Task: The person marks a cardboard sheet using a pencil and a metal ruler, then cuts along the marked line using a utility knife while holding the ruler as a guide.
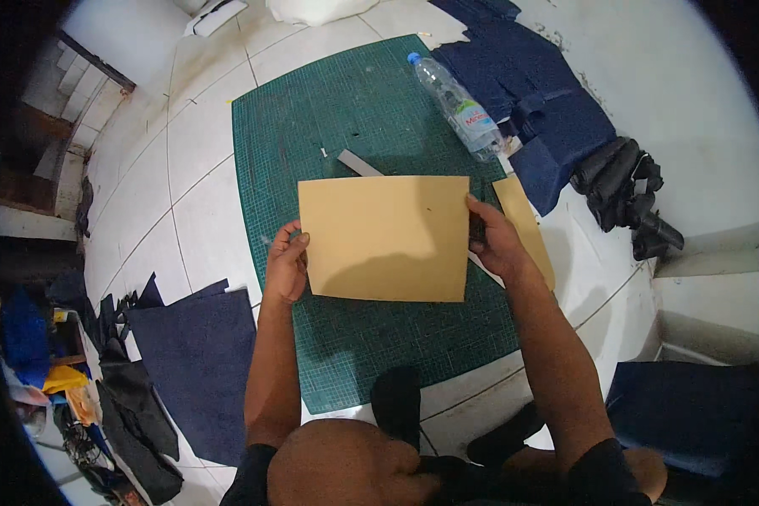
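A tan rectangular sheet of card or board (384,228) is held up above a green gridded cutting mat (312,126). My left hand (287,263) grips its left edge, thumb in front and fingers behind. At the right edge, my right hand (496,238) pinches the sheet near its upper corner. A pale straight strip, perhaps a ruler (359,164), lies slantwise on the mat, mostly hidden behind the sheet. To the right of my right hand rests a narrower tan piece (524,232) of similar material.
A clear plastic bottle (455,110) with a blue cap lies at the mat's right edge. Dark blue fabric pieces (535,84) and black rolls (620,185) are at the far right. More dark fabric (198,363) lies left on the white tiled floor (202,219), near a cluttered shelf (55,379).
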The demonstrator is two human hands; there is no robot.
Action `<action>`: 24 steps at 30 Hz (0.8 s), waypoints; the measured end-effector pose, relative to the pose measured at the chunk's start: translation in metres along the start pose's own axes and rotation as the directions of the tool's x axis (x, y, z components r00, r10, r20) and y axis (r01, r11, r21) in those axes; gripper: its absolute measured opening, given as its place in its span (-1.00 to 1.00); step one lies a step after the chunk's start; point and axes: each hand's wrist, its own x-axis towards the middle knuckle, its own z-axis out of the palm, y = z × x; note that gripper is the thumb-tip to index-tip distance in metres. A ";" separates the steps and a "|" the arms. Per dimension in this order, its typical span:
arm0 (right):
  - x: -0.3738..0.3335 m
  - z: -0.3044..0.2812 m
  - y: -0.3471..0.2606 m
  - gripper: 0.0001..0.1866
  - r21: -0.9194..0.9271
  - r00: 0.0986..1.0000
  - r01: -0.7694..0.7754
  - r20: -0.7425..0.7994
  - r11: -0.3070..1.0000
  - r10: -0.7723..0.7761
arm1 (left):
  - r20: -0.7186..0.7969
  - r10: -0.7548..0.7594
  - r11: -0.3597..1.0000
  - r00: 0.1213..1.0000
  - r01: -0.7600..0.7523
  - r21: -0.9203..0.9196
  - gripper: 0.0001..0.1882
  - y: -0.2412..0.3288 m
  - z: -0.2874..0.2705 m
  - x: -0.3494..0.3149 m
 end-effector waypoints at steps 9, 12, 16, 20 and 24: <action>-0.026 0.009 0.006 -0.65 -0.381 0.936 -0.072 -0.344 0.922 -0.070 | -0.147 0.003 1.000 0.989 -0.004 -0.004 -0.75 -0.009 -0.052 -0.012; -0.052 -0.015 0.028 -0.69 -0.529 0.944 -0.111 -0.322 0.841 -0.078 | -0.252 -0.047 0.999 0.967 0.051 0.009 -0.74 -0.021 -0.069 -0.026; -0.076 -0.050 0.053 -0.75 -0.661 0.940 -0.088 -0.303 0.745 -0.158 | -0.368 -0.138 0.971 0.920 0.200 0.134 -0.69 -0.028 -0.078 -0.046; -0.076 -0.056 0.051 -0.82 -0.642 0.866 -0.041 -0.405 0.765 -0.293 | -0.444 0.140 0.793 0.885 0.168 0.585 -0.67 -0.021 -0.091 -0.066; -0.079 -0.104 0.060 -0.83 -0.808 0.787 -0.014 -0.372 0.589 -0.492 | -0.506 0.247 0.765 0.826 0.155 0.626 -0.69 -0.023 -0.101 -0.063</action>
